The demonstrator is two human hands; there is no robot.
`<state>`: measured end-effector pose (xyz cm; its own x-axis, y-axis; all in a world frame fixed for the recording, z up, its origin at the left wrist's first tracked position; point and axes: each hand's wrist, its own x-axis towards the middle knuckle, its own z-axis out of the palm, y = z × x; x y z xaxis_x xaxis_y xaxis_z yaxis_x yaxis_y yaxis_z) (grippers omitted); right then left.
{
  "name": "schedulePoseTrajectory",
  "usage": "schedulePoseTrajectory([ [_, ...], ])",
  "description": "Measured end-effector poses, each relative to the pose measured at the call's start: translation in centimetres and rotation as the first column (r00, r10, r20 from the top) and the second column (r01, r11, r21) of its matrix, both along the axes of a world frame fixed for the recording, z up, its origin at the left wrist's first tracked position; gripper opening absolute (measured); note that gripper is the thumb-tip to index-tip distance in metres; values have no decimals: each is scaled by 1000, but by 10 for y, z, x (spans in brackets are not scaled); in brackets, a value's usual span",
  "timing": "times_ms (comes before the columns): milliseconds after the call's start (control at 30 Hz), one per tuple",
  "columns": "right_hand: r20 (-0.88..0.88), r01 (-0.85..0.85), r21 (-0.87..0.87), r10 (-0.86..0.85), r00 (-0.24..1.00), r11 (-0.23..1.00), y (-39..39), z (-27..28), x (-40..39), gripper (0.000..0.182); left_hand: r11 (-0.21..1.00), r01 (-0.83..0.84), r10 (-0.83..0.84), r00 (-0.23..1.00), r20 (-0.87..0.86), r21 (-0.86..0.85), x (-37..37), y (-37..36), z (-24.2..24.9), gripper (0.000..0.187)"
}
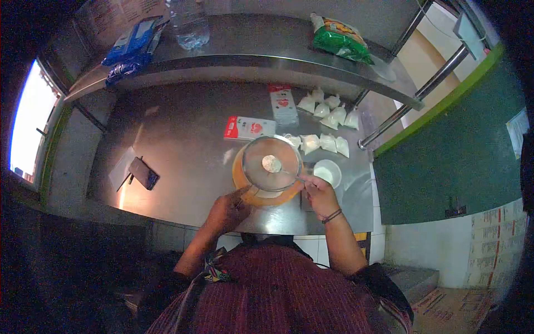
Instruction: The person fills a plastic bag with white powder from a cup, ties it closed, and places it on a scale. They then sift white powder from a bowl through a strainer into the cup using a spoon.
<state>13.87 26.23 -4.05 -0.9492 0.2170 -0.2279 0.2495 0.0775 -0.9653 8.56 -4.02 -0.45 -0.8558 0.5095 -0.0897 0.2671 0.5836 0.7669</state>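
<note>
A round sieve (pixel 257 149) with a metal rim is over an orange bowl (pixel 239 179) near the front of the steel table. My left hand (pixel 236 207) is closed at the sieve's near-left edge; its fingertips are partly hidden. Between the fingers of my right hand (pixel 320 195) is the handle of a spoon (pixel 286 172), which reaches in over the mesh. White powder (pixel 271 163) sits in a small mound at the spoon's head. Just beyond my right hand stands a white tub (pixel 327 173) with pale contents.
Several small tied bags of white powder (pixel 334 118) lie at the back right. Two red-and-white packs (pixel 250 128) are behind the bowl. A phone (pixel 144 173) rests at left. The overhead shelf (pixel 250 62) holds a water bottle (pixel 189 28), blue packets (pixel 132 47) and a green bag (pixel 342 42).
</note>
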Motion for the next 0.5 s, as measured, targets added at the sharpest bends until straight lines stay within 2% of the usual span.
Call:
schedulePoseTrajectory([
  [67, -5, 38, -58, -39, 999, 998, 15, 3, 8, 31, 1000, 18, -18, 1000, 8, 2, 2, 16, -4, 62],
  [167, 26, 94, -55, -93, 995, 994, 33, 33, 30, 31, 998, 63, -63, 998, -8, 20, 7, 46, -2, 61],
  [300, 20, 165, -46, -164, 986, 985, 70, 17, 53, 31, 990, 138, -138, 990, 5, -9, 15, 88, -6, 62],
  [367, -50, 166, 76, -162, 986, 983, 87, 8, 64, 31, 989, 149, -149, 989, -16, 16, 21, 105, -12, 63],
  [500, -68, 211, 103, -205, 976, 972, 112, 1, 77, 29, 980, 194, -189, 976, -104, 41, 28, 136, -41, 66],
])
